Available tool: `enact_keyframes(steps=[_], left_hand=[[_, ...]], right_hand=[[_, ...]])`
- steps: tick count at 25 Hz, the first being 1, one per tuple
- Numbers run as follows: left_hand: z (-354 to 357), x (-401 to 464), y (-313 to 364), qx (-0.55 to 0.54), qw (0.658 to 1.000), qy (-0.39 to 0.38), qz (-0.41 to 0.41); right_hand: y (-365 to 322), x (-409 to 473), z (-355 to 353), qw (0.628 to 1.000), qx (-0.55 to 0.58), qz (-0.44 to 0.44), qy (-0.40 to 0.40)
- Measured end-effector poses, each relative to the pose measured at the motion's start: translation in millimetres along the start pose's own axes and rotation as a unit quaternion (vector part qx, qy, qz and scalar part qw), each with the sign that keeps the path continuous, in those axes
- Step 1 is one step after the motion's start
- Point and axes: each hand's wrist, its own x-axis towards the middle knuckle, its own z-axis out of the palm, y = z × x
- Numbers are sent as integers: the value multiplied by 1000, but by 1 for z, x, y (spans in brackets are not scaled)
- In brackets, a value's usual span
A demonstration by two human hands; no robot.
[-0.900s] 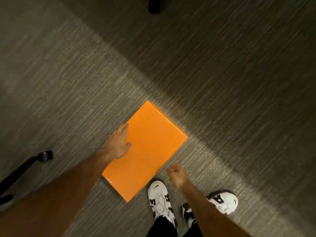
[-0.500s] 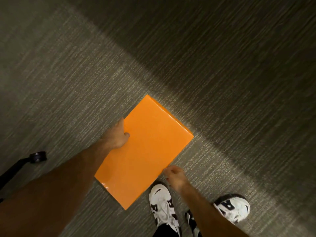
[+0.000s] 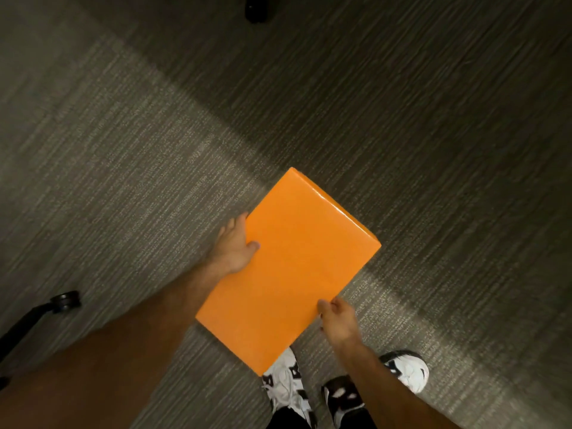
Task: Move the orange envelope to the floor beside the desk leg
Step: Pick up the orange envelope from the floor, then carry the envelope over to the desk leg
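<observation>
Head view looks straight down at grey striped carpet (image 3: 130, 168), with the orange envelope (image 3: 291, 267) held above it, tilted as a diamond with one corner pointing far and one near. Left hand (image 3: 233, 246) clasps the envelope's left long edge, thumb pressed on the top face and fingers tucked beneath. Right hand (image 3: 339, 320) pinches the near right edge, thumb on top, the rest curled under and out of sight. Both hands are closed on it; neither is spread wide. The near corner of the envelope overlaps the white and black shoes (image 3: 288, 388) in this view, so it seems to be off the floor, though how high cannot be told.

A chair caster (image 3: 65, 301) on a dark arm sits at the near left, and another dark wheel-like shape (image 3: 255, 9) shows at the far edge. No desk leg can be made out for certain.

By my reading, the step in hand is the carry, after the pick-up and before the set-down. The next move calls for finding the desk leg, bringing the envelope alongside it, lowering it flat to the carpet and only then letting both grips go.
</observation>
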Motion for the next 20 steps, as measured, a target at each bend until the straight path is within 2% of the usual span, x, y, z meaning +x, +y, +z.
enact_keyframes(steps=[3, 7, 11, 16, 20], left_hand=[[-22, 0, 74, -11, 999, 20, 38], [-65, -3, 174, -30, 995, 39, 82], [-107, -15, 262, -59, 991, 25, 115], [-121, -8, 346, -121, 979, 1, 161], [-106, 40, 390, -168, 961, 0, 218]], right_hand=[[-38, -12, -58, 999, 38, -23, 26], [-104, -29, -142, 993, 47, -41, 105], [-173, -54, -224, 977, 92, -77, 178], [-241, -67, -296, 947, 187, -95, 241], [-274, -29, -339, 934, 179, -125, 283]])
